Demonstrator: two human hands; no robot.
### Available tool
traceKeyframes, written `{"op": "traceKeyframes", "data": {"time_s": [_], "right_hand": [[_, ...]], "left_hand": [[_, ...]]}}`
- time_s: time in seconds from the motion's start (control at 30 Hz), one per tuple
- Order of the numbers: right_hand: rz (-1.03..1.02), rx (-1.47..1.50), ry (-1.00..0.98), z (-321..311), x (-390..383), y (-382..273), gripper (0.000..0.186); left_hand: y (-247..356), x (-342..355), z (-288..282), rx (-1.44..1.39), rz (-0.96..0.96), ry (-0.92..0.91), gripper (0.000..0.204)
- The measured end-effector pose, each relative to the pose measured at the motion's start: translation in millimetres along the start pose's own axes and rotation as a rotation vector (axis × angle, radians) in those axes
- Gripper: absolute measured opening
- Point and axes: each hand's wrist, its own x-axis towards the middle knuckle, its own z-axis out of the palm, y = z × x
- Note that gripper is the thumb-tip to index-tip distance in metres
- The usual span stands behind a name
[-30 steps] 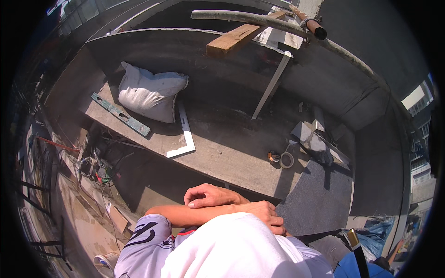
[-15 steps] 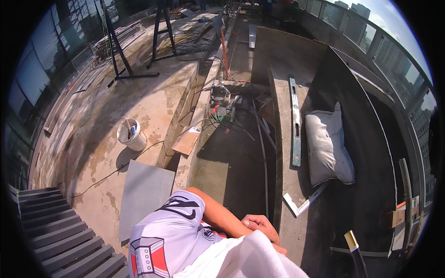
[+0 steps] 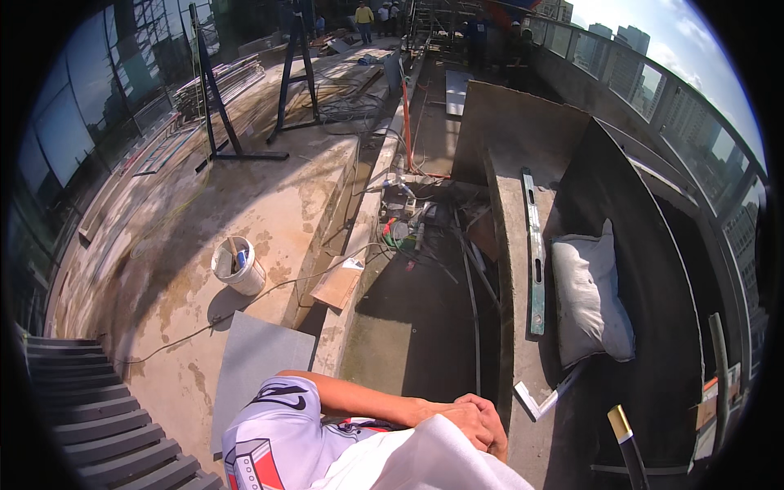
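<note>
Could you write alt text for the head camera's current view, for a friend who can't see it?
A person's bare hands are close together at a sunlit outdoor work site. To the right, a green level, a pale sack and a white L-shaped bar lie on a ledge; a white bucket stands at left.

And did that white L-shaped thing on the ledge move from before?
No. The white L-shaped square lies on the ledge as before, one arm reaching to the pale sack; only the camera's view turned.
</note>
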Motion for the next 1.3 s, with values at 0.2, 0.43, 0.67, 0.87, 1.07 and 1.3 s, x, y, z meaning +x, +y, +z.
{"op": "traceKeyframes", "data": {"time_s": [0.2, 0.43, 0.67, 0.87, 1.07, 1.3], "right_hand": [[0.147, -0.595, 1.063, -172.4, -29.2, 109.0, 0.044], [0.662, -1.077, 1.274, -216.5, -82.9, 177.6, 0.07], [0.971, -1.045, 1.408, -227.4, -144.3, 250.7, 0.096], [0.996, -0.907, 1.437, -250.6, -201.0, 297.5, 0.121], [0.703, -0.689, 1.335, -233.3, -216.7, 269.4, 0.124], [0.824, -0.591, 1.379, -223.8, -222.4, 276.5, 0.121]], "left_hand": [[55.5, -112.5, -93.3, 0.344, -0.621, -0.182, 0.022], [132.5, -210.2, -50.6, -0.253, -1.257, -0.776, 0.045], [93.3, -240.0, -6.3, -0.445, -1.033, -0.52, 0.059], [56.4, -211.7, -18.0, -0.49, -0.855, -0.639, 0.068], [38.4, -202.7, -33.6, -0.578, -0.729, -0.731, 0.08], [-14.9, -214.4, -20.3, -0.613, -0.559, -0.856, 0.081]]}}
